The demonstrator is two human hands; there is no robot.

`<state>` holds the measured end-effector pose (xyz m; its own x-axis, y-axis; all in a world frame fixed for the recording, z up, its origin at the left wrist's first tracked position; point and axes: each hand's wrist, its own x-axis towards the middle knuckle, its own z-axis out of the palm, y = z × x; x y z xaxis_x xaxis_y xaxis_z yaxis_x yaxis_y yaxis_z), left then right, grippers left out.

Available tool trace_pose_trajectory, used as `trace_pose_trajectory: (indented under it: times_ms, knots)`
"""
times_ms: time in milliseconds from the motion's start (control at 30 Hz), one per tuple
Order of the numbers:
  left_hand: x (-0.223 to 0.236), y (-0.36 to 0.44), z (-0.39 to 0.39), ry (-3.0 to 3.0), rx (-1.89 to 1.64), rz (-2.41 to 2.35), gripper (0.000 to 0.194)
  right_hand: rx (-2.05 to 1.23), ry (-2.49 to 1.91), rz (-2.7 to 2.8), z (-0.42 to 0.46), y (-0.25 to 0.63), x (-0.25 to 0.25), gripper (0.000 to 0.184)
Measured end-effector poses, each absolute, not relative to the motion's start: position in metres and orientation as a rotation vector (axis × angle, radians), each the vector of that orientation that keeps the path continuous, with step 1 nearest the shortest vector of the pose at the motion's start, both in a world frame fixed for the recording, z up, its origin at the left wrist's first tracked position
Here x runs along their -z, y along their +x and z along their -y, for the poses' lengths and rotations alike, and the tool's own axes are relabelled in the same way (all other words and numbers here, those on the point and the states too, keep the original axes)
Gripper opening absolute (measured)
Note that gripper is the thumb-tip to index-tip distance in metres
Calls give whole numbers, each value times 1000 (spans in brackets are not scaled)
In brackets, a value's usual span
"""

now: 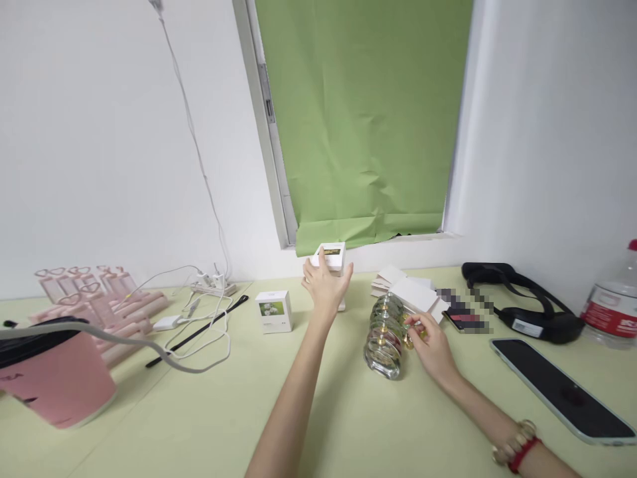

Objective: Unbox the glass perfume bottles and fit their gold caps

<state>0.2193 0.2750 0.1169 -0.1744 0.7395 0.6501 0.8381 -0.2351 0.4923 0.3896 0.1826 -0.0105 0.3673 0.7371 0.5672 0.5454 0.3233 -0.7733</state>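
Observation:
At the back of the table, below the green covering, my left hand (323,285) spans a small white box (332,255) with a dark and gold label. Its thumb lies at the right side and the fingers at the left and on top. Another white part shows below that box, mostly behind the hand. My right hand (434,345) is closed in a pinch beside a row of clear glass bottles (383,352). A small gold piece (409,340) shows at its fingertips, partly hidden. To the left stands a white box with a green picture (273,312).
White cards (412,293) lie behind the bottles. On the right are a black headset (540,322), a phone (562,388) and a plastic bottle (614,305). Pink tubes (94,305), a pink cup (60,378), white cables (219,332) and a power strip (213,288) occupy the left.

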Motion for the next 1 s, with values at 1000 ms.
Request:
trace_pose_trajectory:
  times_ms: [1000]
  knots:
    - [-117, 209, -280, -1852, 1613, 1889, 64, -190, -1328, 1300, -185, 392, 11, 11]
